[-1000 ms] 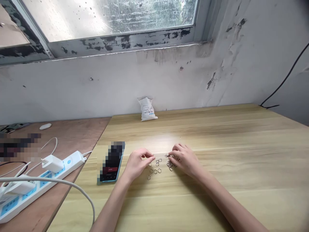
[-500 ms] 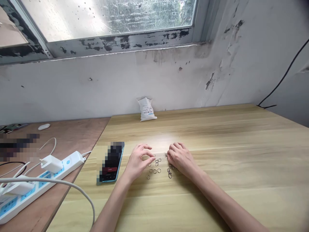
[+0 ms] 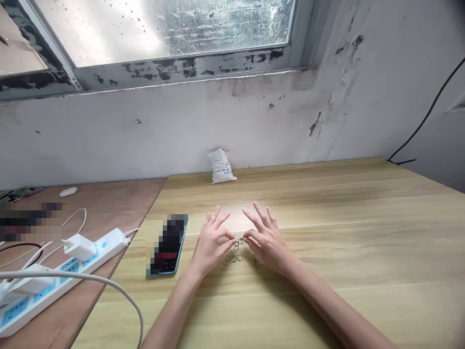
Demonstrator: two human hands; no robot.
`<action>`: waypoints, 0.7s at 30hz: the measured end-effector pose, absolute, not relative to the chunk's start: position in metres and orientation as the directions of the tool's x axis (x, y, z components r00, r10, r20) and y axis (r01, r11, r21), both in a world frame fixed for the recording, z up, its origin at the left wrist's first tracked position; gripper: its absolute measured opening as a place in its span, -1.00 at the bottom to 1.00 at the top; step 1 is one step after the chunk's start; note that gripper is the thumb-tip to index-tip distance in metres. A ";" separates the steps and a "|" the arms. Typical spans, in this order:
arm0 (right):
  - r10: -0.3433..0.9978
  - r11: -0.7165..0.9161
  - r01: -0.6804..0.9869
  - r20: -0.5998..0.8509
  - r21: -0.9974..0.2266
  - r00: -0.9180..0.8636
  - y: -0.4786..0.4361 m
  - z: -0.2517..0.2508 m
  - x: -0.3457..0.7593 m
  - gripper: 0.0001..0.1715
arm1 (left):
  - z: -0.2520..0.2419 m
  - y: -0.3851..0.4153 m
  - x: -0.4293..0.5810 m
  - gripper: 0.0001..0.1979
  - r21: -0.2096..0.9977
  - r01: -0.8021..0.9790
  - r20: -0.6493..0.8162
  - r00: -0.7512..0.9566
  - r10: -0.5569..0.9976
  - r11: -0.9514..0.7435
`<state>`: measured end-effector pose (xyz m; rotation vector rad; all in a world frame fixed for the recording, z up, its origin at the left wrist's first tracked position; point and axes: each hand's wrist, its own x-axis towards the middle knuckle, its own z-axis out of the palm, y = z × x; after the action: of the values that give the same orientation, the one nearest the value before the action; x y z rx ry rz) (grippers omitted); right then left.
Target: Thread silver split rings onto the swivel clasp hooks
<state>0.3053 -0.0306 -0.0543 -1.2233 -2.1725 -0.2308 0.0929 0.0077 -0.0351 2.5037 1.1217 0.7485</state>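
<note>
Pale cable (image 3: pixel 125 289) loops across the lower left corner, nearest the camera. Both forearms come up from the bottom edge. Just below centre frame: several loose metal rings (image 3: pixel 233 261) flat on the wood-grain tabletop (image 3: pixel 345 218), between the hands. Left hand (image 3: pixel 209 246), left of the rings: thumb and index fingers pinched on a tiny metal ring (image 3: pixel 234 237), other fingers spread. Right hand (image 3: pixel 269 245), right of the rings: thumb and index pinched at a small metal piece (image 3: pixel 241 239), too small to identify; other fingers fanned up. The two pinches sit close; can't tell if the pieces touch. More metal hardware (image 3: pixel 256 262) lies partly hidden under the right hand. Phone (image 3: pixel 174 247) flat, left of the left hand, partly pixelated. Power strip (image 3: pixel 115 238) with plugs at lower left, on a brown surface (image 3: pixel 119 201). Further back: white pouch (image 3: pixel 222 167) near centre, against the stained wall (image 3: pixel 174 131). Window (image 3: pixel 163 29) along the top.
</note>
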 end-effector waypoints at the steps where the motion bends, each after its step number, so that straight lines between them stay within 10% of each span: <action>1: 0.705 0.562 0.814 0.601 -0.147 -0.378 -0.032 -0.054 0.303 -0.79 | -0.035 0.007 0.094 -0.84 0.455 0.602 0.340 0.563 0.753 -0.655; 21: 0.763 0.490 0.846 0.573 -0.212 -0.298 -0.035 -0.057 0.304 -0.79 | -0.033 0.005 0.096 -0.89 0.384 0.603 0.359 0.600 0.715 -0.699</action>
<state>0.3038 -0.0347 -0.0570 -1.3189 -2.1141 -0.1715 0.0955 0.0052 -0.0330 2.6054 1.0902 0.7314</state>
